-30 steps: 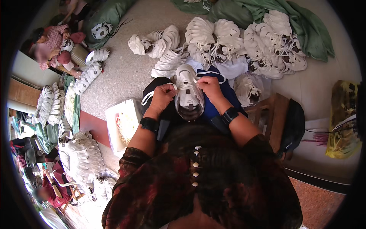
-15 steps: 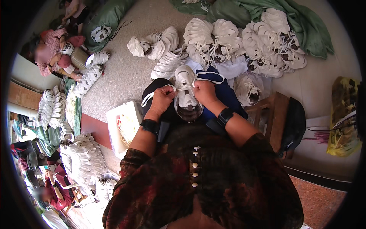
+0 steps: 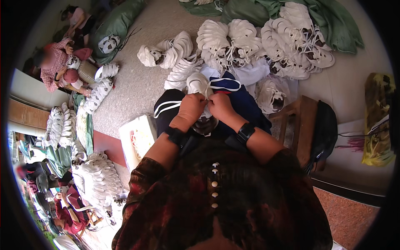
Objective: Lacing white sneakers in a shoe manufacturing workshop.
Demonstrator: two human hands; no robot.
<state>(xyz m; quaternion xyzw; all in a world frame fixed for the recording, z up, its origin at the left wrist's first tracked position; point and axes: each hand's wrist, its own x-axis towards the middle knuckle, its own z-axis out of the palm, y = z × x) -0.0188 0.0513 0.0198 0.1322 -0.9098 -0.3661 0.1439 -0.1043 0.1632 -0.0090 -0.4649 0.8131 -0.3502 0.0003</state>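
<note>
A white shoe upper rests on my lap over dark cloth, its rounded toe pointing away from me. My left hand and my right hand meet over its middle, with the fingers of each pinched on a flat white shoelace. One length of lace loops out over the dark cloth on the left; another loops over the blue cloth on the right. My hands cover the lacing holes and most of the tongue. The upper's dark inner lining shows just below them.
Stacked white shoe uppers lie ahead beside green sacks. At left stands a white box of laces. A wooden stool with a black bag is on the right. Other people sit at the far left among more uppers.
My hands have come together over the middle of the shoe upper from its two sides, drawing the lace ends inward. My left hand moved right and covers more of it.
</note>
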